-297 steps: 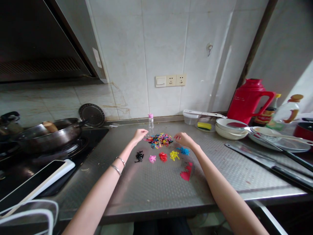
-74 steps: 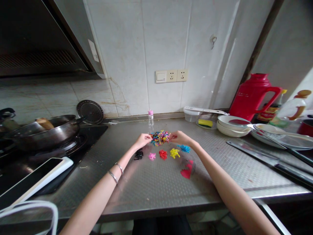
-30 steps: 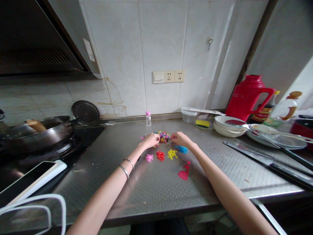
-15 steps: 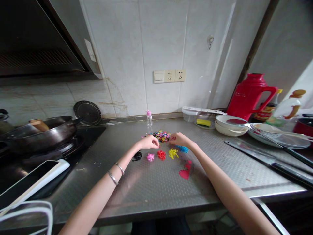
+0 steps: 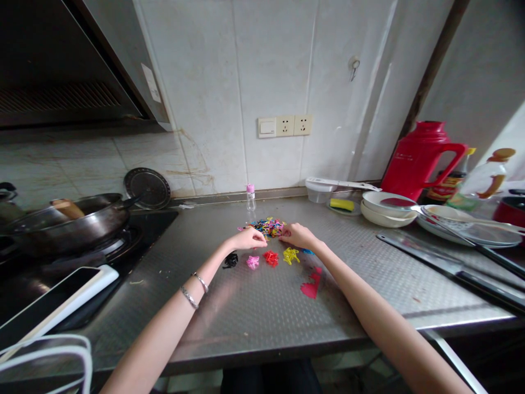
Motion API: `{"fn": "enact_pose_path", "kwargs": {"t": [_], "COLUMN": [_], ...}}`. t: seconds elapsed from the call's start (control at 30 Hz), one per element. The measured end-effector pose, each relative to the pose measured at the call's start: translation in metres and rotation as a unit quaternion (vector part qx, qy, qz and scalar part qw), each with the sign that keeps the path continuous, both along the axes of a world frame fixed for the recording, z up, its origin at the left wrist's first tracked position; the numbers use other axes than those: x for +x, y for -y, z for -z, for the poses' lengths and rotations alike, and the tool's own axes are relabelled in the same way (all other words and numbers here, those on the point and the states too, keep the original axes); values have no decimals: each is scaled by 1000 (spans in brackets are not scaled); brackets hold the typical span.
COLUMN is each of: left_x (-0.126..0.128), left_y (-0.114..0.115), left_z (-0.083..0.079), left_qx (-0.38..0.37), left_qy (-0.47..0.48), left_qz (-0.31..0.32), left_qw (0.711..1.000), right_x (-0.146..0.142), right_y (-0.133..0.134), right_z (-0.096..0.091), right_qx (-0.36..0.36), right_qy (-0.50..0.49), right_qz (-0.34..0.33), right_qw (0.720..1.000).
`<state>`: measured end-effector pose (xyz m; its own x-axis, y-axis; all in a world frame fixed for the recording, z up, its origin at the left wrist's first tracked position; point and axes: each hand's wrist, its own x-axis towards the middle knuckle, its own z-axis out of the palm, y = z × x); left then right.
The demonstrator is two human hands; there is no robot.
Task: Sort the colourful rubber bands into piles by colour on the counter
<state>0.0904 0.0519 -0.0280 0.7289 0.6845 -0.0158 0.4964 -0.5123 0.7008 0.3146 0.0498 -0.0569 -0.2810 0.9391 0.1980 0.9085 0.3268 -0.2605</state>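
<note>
A mixed heap of small multicoloured rubber bands point(image 5: 266, 225) lies on the metal counter. At its front left edge is my left hand point(image 5: 249, 238), thumb and fingers pinched together; a speck of red shows below them, but what they hold is too small to name. My right hand point(image 5: 297, 235) touches the heap's right side, its fingertips closed among the bands. Sorted by colour in front are a black pile point(image 5: 230, 260), a pink pile point(image 5: 252, 262), a red pile point(image 5: 270, 258) and a yellow pile point(image 5: 291, 255). The blue pile point(image 5: 308, 251) is mostly hidden behind my right wrist.
A clear bottle with a pink cap point(image 5: 250, 197) stands behind the heap. Torn pink-red scraps point(image 5: 311, 283) lie nearer me. To the right are bowls point(image 5: 388, 213), a knife point(image 5: 422, 254) and a red thermos point(image 5: 418, 161); at left, a pan point(image 5: 77, 221) on the stove.
My right hand has shifted slightly left into the heap, and its wrist now covers more of the blue pile. My left hand has barely moved.
</note>
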Motion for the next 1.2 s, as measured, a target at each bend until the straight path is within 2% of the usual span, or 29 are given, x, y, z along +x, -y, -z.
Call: {"fn": "enact_pose_path", "kwargs": {"t": [0.43, 0.73, 0.9, 1.2], "left_x": [-10, -18, -20, -17], "left_y": [-8, -25, -28, -28], "left_z": [0, 13, 17, 20], "left_qx": [27, 28, 35, 38], "left_qy": [62, 106, 104, 114], "left_qz": [-104, -183, -195, -191], "left_qw": [992, 977, 975, 974], "right_x": [2, 19, 27, 21], "right_y": [-3, -11, -15, -15], "right_z": [3, 0, 0, -9], "right_qx": [-4, -12, -23, 41], "right_qy": [-4, -35, -75, -150], "right_qz": [-1, 4, 1, -35], "right_qw": [1000, 999, 997, 987]}}
